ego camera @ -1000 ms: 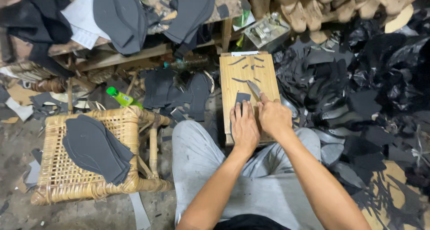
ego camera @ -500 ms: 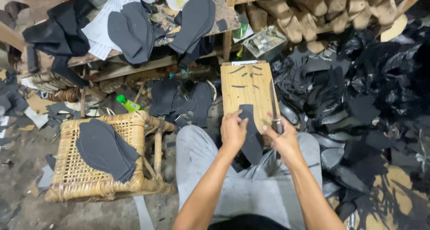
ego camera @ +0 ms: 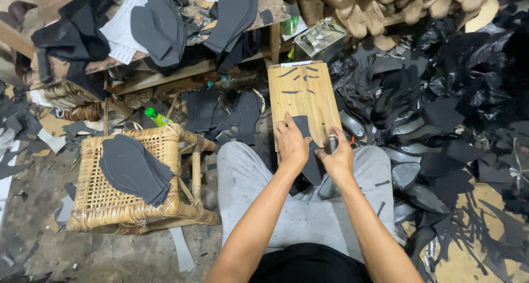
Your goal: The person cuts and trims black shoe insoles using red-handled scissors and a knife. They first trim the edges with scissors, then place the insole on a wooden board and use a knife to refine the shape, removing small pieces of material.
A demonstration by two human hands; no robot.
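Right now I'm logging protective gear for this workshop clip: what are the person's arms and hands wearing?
Nothing shows on them: the left hand and right hand are bare, without gloves. Both forearms are uncovered to the bottom edge of the head view, with no sleeve in sight. No watch, ring or wristband can be made out.
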